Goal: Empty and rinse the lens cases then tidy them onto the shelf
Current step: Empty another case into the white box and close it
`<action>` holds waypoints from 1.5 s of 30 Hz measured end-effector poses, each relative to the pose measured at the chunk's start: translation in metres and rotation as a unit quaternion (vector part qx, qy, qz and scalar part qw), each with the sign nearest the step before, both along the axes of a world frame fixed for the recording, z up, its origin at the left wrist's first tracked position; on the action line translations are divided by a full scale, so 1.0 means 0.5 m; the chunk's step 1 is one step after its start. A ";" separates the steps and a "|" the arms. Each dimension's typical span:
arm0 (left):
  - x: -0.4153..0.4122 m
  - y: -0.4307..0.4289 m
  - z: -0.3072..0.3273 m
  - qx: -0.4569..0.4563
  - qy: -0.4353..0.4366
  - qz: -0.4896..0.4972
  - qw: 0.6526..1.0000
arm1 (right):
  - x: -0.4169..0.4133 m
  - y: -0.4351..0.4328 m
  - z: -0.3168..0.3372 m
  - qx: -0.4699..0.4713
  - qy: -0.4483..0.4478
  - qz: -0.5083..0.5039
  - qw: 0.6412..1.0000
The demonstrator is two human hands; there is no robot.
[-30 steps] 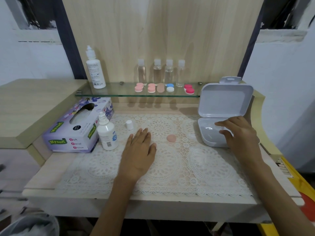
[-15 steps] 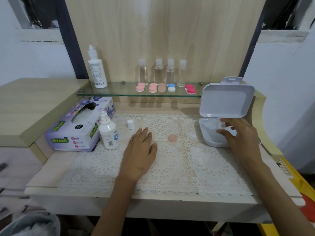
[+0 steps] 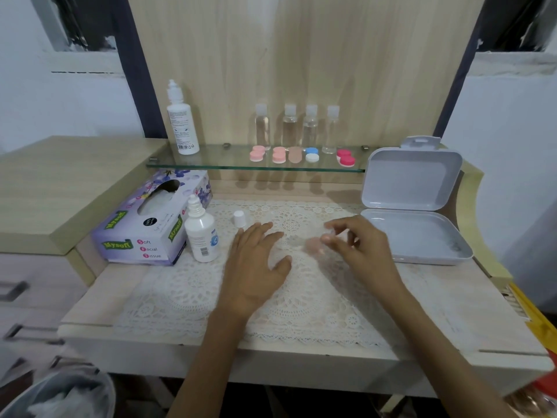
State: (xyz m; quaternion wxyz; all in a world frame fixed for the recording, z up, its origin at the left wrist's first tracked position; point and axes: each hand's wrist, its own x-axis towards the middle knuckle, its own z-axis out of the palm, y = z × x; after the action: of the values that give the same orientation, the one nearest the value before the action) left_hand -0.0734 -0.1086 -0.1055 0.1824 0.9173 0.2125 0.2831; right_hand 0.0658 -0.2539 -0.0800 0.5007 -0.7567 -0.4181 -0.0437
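Several lens cases stand in a row on the glass shelf (image 3: pixel 211 165): a pink one (image 3: pixel 257 153), a pink and white one (image 3: pixel 279 154), a beige one (image 3: pixel 295 154), a blue and white one (image 3: pixel 312 155) and a magenta one (image 3: pixel 345 158). A single pink cap (image 3: pixel 313 245) lies on the lace mat (image 3: pixel 301 297). My right hand (image 3: pixel 361 248), blurred, has its fingertips at the cap's right side, fingers apart. My left hand (image 3: pixel 256 267) lies flat and empty on the mat, just left of the cap.
An open white plastic box (image 3: pixel 413 236) sits at the right. A small white solution bottle (image 3: pixel 201 236), its loose cap (image 3: pixel 239 218) and a tissue box (image 3: pixel 150 224) stand at the left. Several clear bottles (image 3: pixel 289 125) and a tall bottle (image 3: pixel 180 122) line the shelf. A bin (image 3: pixel 60 396) is below left.
My right hand has left the white box and swung left to the pink cap on the mat. My left hand has stayed flat in about the same place.
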 end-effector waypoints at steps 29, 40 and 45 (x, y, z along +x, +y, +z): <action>-0.037 -0.012 0.128 0.012 -0.187 0.011 0.982 | -0.059 0.037 -0.039 -0.089 -0.059 0.057 0.993; -0.106 0.283 0.230 -0.070 -0.007 0.270 0.960 | -0.056 0.037 -0.042 -0.094 -0.077 0.064 0.991; -0.111 0.357 0.156 0.031 0.177 0.272 0.945 | -0.054 0.037 -0.044 -0.092 -0.078 0.065 0.991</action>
State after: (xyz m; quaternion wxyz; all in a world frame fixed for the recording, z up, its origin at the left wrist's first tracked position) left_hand -0.1291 0.0700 -0.0273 0.0297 0.8652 0.4738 0.1615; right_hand 0.0389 -0.2355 -0.1019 0.3962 -0.7652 -0.5064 -0.0313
